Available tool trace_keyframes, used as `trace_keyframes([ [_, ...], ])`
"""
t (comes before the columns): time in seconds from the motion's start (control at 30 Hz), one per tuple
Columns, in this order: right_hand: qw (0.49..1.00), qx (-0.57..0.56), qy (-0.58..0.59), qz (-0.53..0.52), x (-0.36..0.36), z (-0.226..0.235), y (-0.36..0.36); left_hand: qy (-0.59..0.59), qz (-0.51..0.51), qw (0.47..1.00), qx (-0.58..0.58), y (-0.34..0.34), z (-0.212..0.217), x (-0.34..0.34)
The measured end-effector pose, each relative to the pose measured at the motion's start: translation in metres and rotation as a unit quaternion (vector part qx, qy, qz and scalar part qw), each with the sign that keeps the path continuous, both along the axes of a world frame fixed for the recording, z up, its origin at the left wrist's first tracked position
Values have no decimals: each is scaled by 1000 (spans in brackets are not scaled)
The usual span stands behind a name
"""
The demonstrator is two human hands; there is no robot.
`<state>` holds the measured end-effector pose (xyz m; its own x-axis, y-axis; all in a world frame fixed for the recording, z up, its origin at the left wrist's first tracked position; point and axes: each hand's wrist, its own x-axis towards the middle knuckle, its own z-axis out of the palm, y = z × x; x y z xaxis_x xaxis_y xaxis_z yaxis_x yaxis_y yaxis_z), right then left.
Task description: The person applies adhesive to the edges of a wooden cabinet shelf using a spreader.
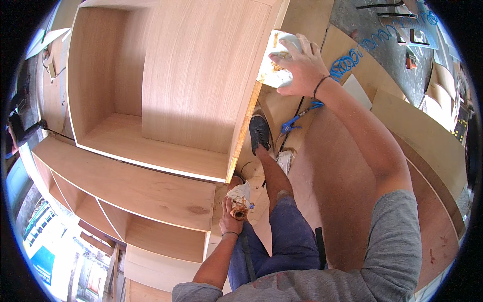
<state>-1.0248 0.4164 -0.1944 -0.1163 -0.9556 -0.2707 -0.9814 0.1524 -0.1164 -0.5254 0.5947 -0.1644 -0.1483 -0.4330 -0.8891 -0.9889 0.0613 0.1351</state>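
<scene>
My right hand grips a white, roughly square piece smeared with yellow-brown, with thumb and fingers spread over it. That piece is at the upper right edge of a wooden cabinet; I cannot tell if it is a scraper or a pad. A yellow-brown coated strip runs down this edge of the cabinet below it. Down by my left knee, my left hand is closed round a crumpled whitish container with a brown, crusted round mouth. Its contents are hidden.
A second, low wooden cabinet with open compartments lies at the left. Right of my foot are a blue air gun and its coiled blue hose. Large wooden sheets spread to the right. A white packet is beside my leg.
</scene>
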Motion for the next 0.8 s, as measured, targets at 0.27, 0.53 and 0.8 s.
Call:
trace_keyframes([
  [0.27,1000,9,4,2,-4,3,2,-16,21,999,17,-5,2,-3],
  [0.53,999,36,7,-26,-19,10,15,-10,32,999,6,-5,5,-2],
  [0.8,992,-118,-42,33,-93,-45,-15,-17,8,1000,6,-1,1,-3],
])
